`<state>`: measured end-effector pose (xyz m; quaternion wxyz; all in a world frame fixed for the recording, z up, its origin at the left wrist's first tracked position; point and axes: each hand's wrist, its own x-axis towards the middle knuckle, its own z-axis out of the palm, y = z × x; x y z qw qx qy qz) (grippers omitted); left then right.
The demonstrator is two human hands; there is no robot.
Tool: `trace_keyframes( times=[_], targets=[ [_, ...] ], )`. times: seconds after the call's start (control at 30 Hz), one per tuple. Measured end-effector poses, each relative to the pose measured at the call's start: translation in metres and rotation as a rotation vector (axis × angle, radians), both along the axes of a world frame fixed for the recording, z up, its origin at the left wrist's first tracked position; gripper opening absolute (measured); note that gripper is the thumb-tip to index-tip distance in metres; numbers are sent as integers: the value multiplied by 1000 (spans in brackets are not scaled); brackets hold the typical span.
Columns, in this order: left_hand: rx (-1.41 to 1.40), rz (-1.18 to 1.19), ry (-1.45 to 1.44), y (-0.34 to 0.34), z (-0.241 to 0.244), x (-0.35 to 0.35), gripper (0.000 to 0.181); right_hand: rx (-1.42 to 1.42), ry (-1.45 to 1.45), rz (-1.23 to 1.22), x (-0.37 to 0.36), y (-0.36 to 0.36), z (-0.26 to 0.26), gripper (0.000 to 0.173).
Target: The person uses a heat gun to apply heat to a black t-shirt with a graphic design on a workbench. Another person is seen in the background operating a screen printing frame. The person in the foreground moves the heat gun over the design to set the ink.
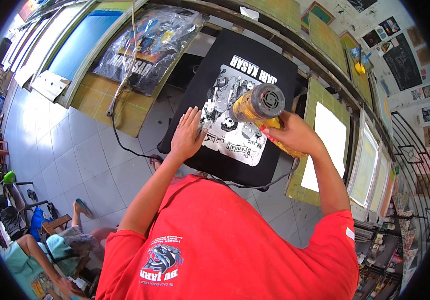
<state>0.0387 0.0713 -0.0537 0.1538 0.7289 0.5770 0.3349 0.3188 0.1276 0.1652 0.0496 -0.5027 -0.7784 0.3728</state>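
A black T-shirt (196, 90) with a black and white print of drawn figures and lettering lies flat over a board before me. My right hand (294, 131) grips the handle of a yellow and black heat gun (254, 107), held above the print with its nozzle towards the print's left side. The gun's dark cord hangs from the handle and runs under the shirt's near edge. My left hand (189, 133) lies palm down at the left edge of the print, its fingers nearly together and holding nothing.
Left of the shirt, a plastic-wrapped printed item (140, 48) lies on a yellowish board (98, 101), with a cable hanging across. To the right, a white sheet (324, 146) lies on another board. Framed screens (365, 165) stand beyond it. A seated person (49, 255) is at lower left.
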Motion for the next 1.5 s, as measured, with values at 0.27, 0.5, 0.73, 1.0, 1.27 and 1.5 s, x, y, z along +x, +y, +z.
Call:
trace_keyframes(
  times=[0.27,0.5,0.73,1.0,1.27,1.5],
  targets=[
    [22,30,-39,0,0,-1,58,23,-6,16,-7,2,-9,50],
    [29,46,-124,-1,4,-3,54,11,33,22,-10,3,-3,50],
    [8,48,-401,-2,5,-11,45,-46,23,62,-21,-4,-5,50],
    [-116,22,-407,-5,15,-41,43,-230,-20,59,-50,-24,18,41],
    [-30,-3,-452,4,22,-62,41,-92,-16,21,-82,-20,4,43],
    [-44,-76,-413,11,23,-80,44,-94,-76,-45,-100,-27,3,44]
  ],
)
